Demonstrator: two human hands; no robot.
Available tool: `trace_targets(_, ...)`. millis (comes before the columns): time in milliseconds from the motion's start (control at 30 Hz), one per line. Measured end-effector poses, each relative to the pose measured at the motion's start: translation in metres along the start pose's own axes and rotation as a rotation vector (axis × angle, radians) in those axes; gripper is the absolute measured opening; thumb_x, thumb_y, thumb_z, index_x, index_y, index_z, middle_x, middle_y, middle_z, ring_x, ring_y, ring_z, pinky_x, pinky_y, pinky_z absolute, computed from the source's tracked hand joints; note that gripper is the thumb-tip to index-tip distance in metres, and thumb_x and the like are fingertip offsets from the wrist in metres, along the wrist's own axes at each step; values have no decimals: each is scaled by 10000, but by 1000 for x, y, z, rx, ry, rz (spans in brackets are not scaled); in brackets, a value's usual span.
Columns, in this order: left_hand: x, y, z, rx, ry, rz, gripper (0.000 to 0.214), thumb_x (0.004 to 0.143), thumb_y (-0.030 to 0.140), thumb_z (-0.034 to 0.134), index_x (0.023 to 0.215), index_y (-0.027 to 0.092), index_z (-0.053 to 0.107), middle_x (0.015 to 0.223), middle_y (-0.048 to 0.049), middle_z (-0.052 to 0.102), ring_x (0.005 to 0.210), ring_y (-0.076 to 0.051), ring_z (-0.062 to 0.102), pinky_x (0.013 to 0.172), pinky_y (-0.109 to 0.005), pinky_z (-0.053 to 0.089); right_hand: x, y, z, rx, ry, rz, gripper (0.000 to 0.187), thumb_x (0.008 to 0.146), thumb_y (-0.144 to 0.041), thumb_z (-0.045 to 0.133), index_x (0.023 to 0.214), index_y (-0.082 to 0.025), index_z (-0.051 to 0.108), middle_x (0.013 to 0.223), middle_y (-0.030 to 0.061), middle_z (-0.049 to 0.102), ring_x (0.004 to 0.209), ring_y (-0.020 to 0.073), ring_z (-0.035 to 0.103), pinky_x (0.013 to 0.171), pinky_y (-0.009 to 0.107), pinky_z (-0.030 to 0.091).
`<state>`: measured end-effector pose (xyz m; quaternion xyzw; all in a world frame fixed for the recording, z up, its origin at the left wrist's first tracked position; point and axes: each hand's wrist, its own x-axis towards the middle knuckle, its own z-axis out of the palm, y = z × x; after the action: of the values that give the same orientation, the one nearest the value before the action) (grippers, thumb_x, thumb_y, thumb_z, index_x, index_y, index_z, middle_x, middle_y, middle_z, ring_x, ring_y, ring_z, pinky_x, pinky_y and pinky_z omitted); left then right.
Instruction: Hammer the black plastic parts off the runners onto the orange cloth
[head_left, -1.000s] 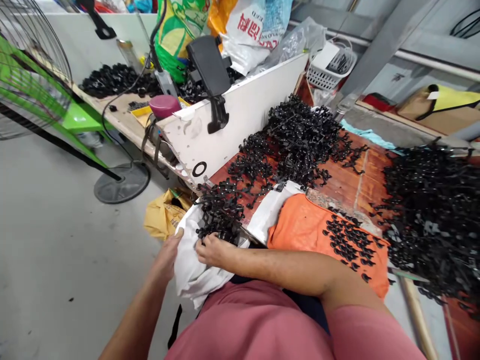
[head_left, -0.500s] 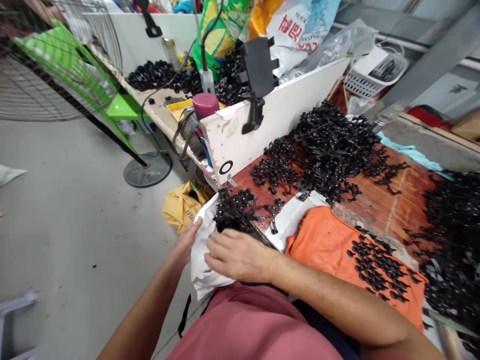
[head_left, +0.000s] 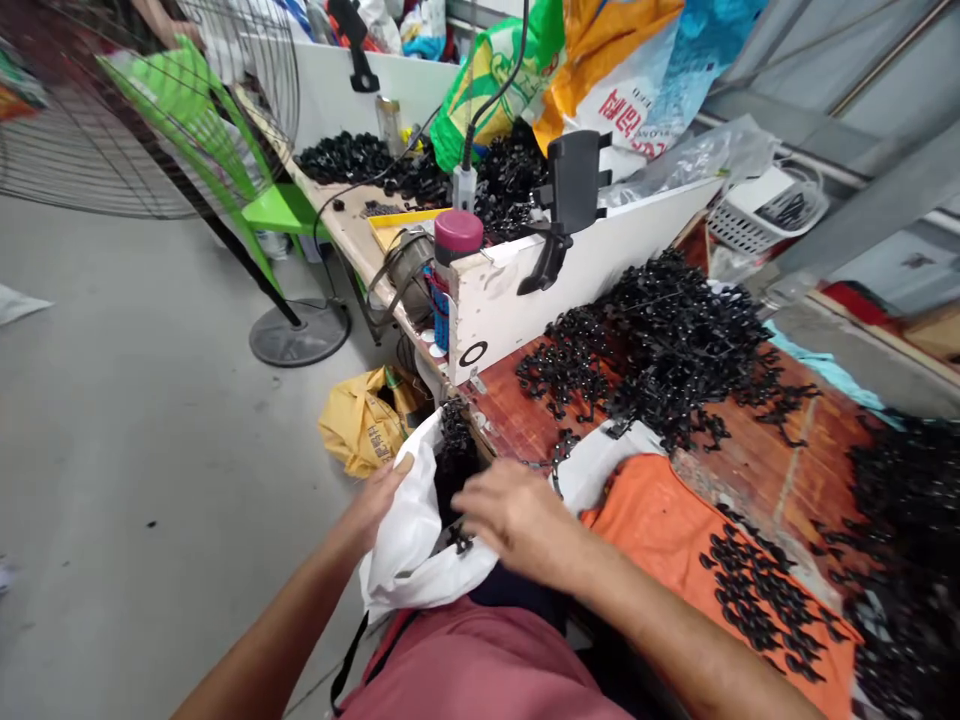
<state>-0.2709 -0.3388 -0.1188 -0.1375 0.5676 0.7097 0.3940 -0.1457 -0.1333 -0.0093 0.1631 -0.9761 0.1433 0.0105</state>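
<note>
My left hand (head_left: 381, 505) grips the rim of a white sack (head_left: 405, 565), thumb on top. The sack's mouth gapes against the near edge of the red-brown table, and small black plastic parts (head_left: 455, 430) show at its far side. Much of the inside is dark. Over the right side of the mouth is my right hand (head_left: 517, 515), somewhat blurred, its fingers stretched out with nothing visible in them. A few black parts (head_left: 459, 541) lie on the sack's near fold below those fingers. A short string of black parts (head_left: 562, 455) lies at the table edge beyond the right hand.
A large heap of black parts (head_left: 675, 340) covers the table (head_left: 750, 410) behind a white partition (head_left: 495, 320). An orange cloth (head_left: 645, 510) with rows of black pieces lies at right. On the floor at left are a yellow bag (head_left: 367, 420) and a fan base (head_left: 300, 332).
The clump of black parts at the sack's mouth has mostly dropped from sight, and the mouth now gapes wider. My right hand has shifted right. The view has tilted up slightly.
</note>
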Motion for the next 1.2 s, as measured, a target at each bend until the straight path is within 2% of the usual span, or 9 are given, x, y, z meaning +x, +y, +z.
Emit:
trace_targets(67,2,2,0,-14,34,-30,467,798,448,831,1136,148,713,980,-115,814,870,-269,774,764,-327,605,6,41,-30,-100,189,167,292,1002,-315,602,1253,-208,706,1312,151,676,1223,274,590,1068,476,467)
trace_targets(133,4,3,1,-36,51,-43,386,828,395,811,1117,158,715,973,-105,813,846,-249,772,757,-314,603,14,91,-53,-267,284,395,594,879,-420,775,1405,-188,626,1524,224,504,1413,403,430,1126,607,401)
trace_targets(233,6,-2,2,-83,-4,-38,441,781,433,846,1099,155,720,920,-95,805,795,-252,761,737,-329,597,24,151,-62,-307,133,608,1093,665,-503,931,1589,-201,431,1629,251,367,1481,497,327,1102,675,412)
trace_targets(367,6,-17,6,-111,-60,33,586,693,533,892,1096,135,742,902,-87,790,773,-228,721,712,-300,551,25,173,-39,-275,22,473,745,774,-380,833,1462,-220,596,1528,175,542,1466,448,385,1108,659,430)
trace_targets(500,15,-27,5,-96,-98,152,585,757,589,825,1109,126,759,1040,-117,781,905,-240,691,792,-306,512,9,156,-24,-263,58,202,631,752,-124,651,1368,-256,668,1508,85,583,1451,398,395,1098,626,465)
trace_targets(667,21,-32,1,-80,-122,201,528,801,589,776,1087,145,758,1054,-107,775,914,-243,664,797,-312,482,1,105,-20,-245,-3,-1,594,782,-74,571,1317,-296,704,1495,48,607,1414,372,443,1044,594,512)
trace_targets(900,17,-28,5,-134,-120,153,532,770,610,774,1030,145,764,1016,-138,783,880,-287,671,777,-367,503,5,49,5,-318,-112,-178,476,893,-127,576,1271,-372,730,1449,38,656,1340,356,564,941,564,521)
trace_targets(1033,11,-26,4,-148,-142,134,590,746,595,803,1106,130,756,1046,-133,790,922,-302,694,837,-383,527,7,13,20,-214,-232,-243,458,904,-45,550,1250,-285,731,1402,72,690,1348,313,587,1035,541,500)
trace_targets(1200,3,-28,2,-156,-163,109,601,780,565,807,1199,141,731,1117,-120,789,987,-306,713,904,-387,537,0,2,3,100,-194,-195,415,941,-199,617,1350,-256,655,1479,96,626,1452,306,486,1192,604,383)
